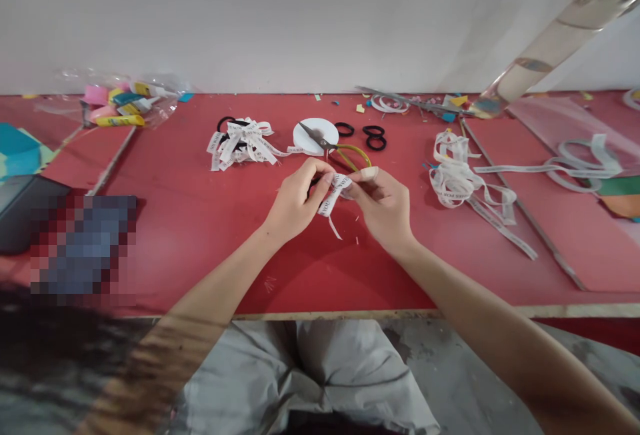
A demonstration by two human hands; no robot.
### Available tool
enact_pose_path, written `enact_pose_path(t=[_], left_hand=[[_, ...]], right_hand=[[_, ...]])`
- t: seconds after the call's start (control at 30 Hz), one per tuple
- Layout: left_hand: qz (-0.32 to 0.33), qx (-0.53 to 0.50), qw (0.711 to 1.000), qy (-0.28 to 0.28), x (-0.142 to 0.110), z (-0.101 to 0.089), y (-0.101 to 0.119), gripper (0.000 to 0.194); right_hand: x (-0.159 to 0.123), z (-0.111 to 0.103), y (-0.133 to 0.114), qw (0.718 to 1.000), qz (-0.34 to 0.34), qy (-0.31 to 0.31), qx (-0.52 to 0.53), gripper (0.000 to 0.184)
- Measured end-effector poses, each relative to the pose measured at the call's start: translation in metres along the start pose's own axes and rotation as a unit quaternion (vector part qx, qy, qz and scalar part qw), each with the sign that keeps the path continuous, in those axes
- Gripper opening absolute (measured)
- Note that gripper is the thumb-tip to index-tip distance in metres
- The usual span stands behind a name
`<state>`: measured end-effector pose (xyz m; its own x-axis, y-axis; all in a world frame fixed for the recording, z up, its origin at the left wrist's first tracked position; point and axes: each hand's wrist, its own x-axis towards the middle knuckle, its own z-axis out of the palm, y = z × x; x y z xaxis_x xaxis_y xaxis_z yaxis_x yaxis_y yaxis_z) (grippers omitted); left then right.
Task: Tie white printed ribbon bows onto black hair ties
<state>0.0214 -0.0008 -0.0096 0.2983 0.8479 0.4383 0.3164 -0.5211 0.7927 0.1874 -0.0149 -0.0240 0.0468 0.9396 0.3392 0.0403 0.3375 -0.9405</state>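
Pinched between the fingers of my left hand [300,195] and my right hand [383,205] is a white printed ribbon [336,190], folded or looped, with its tail hanging down. Something dark, perhaps a hair tie, shows beside the left fingertips but is mostly hidden. Just beyond the hands, scissors with yellow handles [357,150] lie with their blades on a white ribbon spool [311,130]. To the right of the spool are several black hair ties [374,136]. A pile of ribbon bows [245,142] on black ties lies left of the spool.
Loose white ribbon [453,182] lies tangled on the right of the red table [200,242]. Large scissors [415,102] and a clear bottle [535,62] are at the back right. A bag of glue tubes [127,102] sits back left, with a phone [93,242] nearer me.
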Motion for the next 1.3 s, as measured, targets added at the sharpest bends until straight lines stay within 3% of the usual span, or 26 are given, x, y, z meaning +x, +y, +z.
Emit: enact_pose_path(t=[0.27, 0.53, 0.73, 1.0, 1.3], left_hand=[[-0.01, 0.033, 0.998, 0.051, -0.005, 0.005, 0.001, 0.018], [-0.063, -0.001, 0.998, -0.026, -0.006, 0.008, 0.003, 0.026], [-0.083, -0.076, 0.993, -0.039, -0.004, 0.011, 0.008, 0.028], [-0.041, 0.005, 0.999, 0.004, -0.007, 0.012, 0.003, 0.023], [-0.035, 0.047, 0.998, 0.021, -0.006, 0.013, -0.002, 0.018]], right_hand=[[-0.002, 0.004, -0.004, 1.0, -0.001, 0.003, 0.004, 0.014], [-0.004, 0.002, -0.002, 0.997, -0.024, 0.035, -0.059, 0.015], [-0.007, 0.003, -0.004, 0.994, -0.053, 0.033, -0.085, 0.012], [-0.007, 0.005, 0.0, 0.996, -0.039, -0.05, -0.069, 0.022], [-0.006, 0.007, -0.002, 0.996, -0.006, -0.056, -0.071, 0.022]])
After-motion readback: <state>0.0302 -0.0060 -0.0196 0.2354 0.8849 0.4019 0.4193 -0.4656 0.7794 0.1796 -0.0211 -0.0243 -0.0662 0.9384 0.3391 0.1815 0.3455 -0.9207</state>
